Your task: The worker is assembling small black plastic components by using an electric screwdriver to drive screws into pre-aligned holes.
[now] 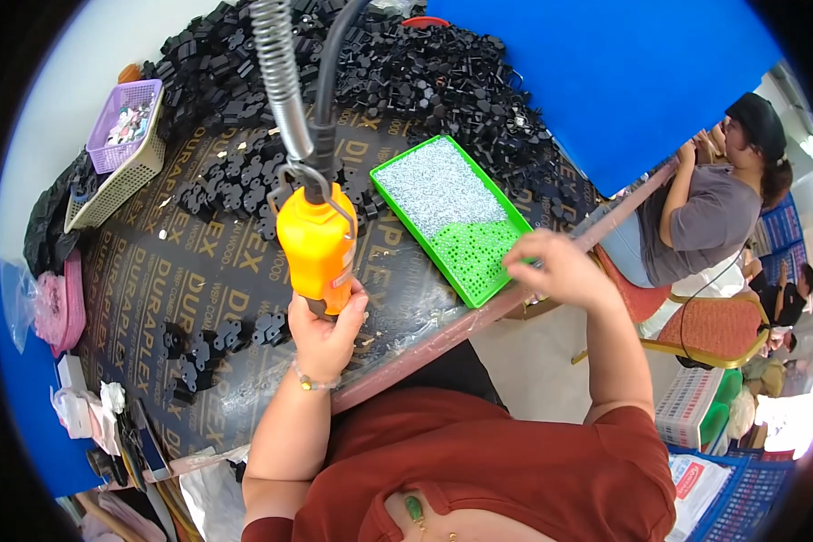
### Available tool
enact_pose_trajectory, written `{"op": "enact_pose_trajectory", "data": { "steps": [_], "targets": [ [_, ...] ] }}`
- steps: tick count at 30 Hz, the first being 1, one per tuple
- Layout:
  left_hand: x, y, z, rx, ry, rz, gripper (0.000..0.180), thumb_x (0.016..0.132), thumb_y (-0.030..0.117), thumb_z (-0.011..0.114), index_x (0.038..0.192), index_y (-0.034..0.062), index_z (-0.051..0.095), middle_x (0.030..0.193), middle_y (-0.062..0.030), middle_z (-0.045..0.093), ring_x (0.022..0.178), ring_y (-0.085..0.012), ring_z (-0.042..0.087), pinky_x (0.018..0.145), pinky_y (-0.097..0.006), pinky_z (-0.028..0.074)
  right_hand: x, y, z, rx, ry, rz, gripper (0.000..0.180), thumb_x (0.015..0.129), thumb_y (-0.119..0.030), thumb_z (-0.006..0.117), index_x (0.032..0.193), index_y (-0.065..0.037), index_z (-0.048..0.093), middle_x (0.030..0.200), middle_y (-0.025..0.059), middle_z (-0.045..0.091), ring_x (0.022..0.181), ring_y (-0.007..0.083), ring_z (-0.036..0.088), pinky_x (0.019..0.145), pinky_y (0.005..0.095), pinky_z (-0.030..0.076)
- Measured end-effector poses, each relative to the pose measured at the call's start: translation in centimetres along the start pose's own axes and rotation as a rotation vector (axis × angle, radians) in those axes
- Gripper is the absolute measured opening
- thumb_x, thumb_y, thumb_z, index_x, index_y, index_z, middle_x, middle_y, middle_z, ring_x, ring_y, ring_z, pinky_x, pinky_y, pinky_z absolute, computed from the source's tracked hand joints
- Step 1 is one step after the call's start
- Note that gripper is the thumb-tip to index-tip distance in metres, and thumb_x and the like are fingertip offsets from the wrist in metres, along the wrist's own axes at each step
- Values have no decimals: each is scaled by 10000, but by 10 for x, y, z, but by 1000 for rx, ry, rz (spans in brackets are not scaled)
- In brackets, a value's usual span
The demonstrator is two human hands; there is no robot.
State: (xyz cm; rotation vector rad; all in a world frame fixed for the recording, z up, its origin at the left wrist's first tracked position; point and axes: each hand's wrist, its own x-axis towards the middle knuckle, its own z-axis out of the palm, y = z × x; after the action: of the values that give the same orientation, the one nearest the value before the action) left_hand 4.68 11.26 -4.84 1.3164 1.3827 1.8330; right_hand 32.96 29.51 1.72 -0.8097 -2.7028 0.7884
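The left hand [327, 327], at the frame's centre, has its fingers clamped round the base of one orange power screwdriver [316, 248] hanging upright from a coiled spring [278, 77] and a black cable [327, 81]. The right hand [556, 266], right of centre, reaches over the near corner of one green tray [429, 251] of small screws at the surface [154, 289] edge; whether its fingers pinch anything I cannot tell. Bare surface lies between the hands. Black plastic parts [379, 72] heap along the top; two baskets [122, 154] sit upper left.
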Motion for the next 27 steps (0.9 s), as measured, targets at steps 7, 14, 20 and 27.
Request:
{"op": "enact_pose_trajectory", "data": {
  "steps": [7, 14, 20, 27],
  "targets": [
    [1, 1, -2, -13, 47, 4, 315, 863, 24, 681, 1133, 21, 519, 981, -62, 618, 790, -93, 573, 699, -240, 479, 81, 29, -4, 245, -609, 354, 240, 927, -198, 570, 1002, -4, 691, 838, 95, 714, 766, 158, 671, 716, 308, 543],
    [2, 1, -1, -69, 62, -50, 295, 866, 29, 685, 1120, 22, 535, 973, -44, 616, 793, -89, 558, 720, -241, 469, 152, 42, 5, 528, -400, 236, 186, 931, -130, 541, 994, -17, 674, 882, 61, 712, 808, 131, 663, 737, 277, 536],
    [3, 1, -3, -87, 74, -44, 303, 863, 21, 687, 1128, 17, 540, 976, -43, 617, 805, -92, 560, 733, -240, 468, 141, 23, -15, 429, -534, 321, 184, 917, -151, 537, 973, -39, 673, 817, 66, 689, 745, 148, 667, 659, 311, 564],
    [2, 6, 1, -69, 77, -54, 293, 847, 34, 705, 1100, 11, 560, 923, -53, 651, 788, -110, 615, 712, -265, 505, 88, 21, 11, -454, -585, 337, 203, 839, -100, 531, 860, -20, 717, 869, 157, 725, 770, 248, 715, 693, 379, 578]
  ]
}}
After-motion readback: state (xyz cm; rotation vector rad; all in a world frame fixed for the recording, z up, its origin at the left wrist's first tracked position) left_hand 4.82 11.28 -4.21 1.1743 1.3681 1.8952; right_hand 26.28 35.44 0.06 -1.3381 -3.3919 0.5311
